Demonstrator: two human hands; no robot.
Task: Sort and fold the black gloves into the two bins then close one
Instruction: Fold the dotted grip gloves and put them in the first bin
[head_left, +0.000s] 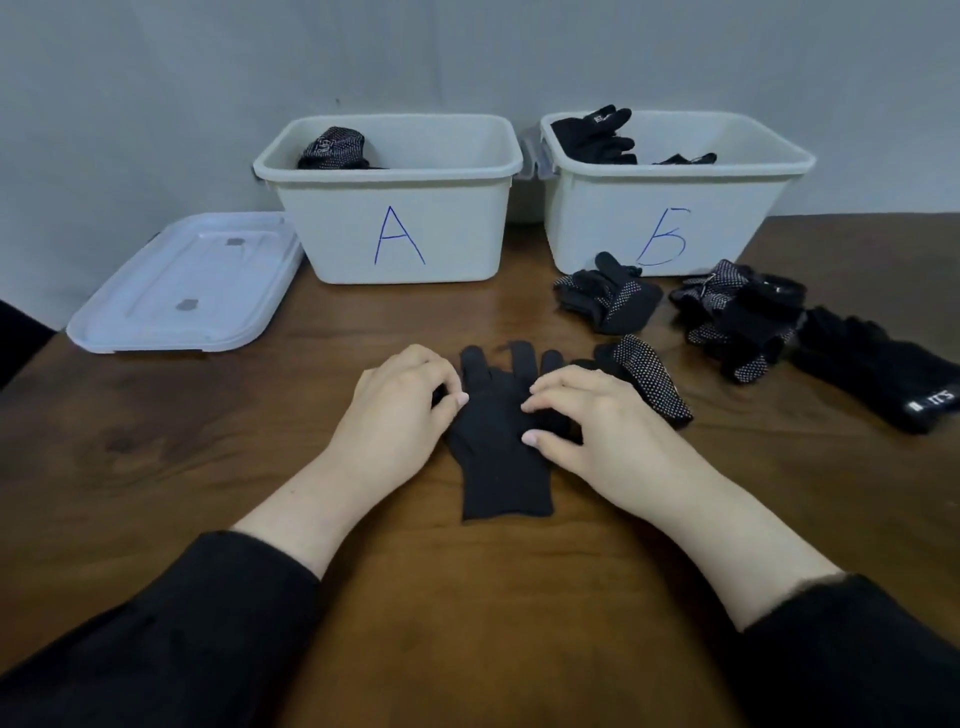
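At centre frame, left hand (400, 405) and right hand (587, 415), fingertips curled, pinch the flat glove (498, 457), apparently to square it for folding.

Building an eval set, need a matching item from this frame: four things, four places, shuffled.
Things:
1. lid
2. plain glove
3. bin A
4. bin Б

Places:
a. far right, at the wall
b. flat under both hands
c. on the table, left of bin A
d. between the lid and bin Б

Pairs: 1-c, 2-b, 3-d, 4-a
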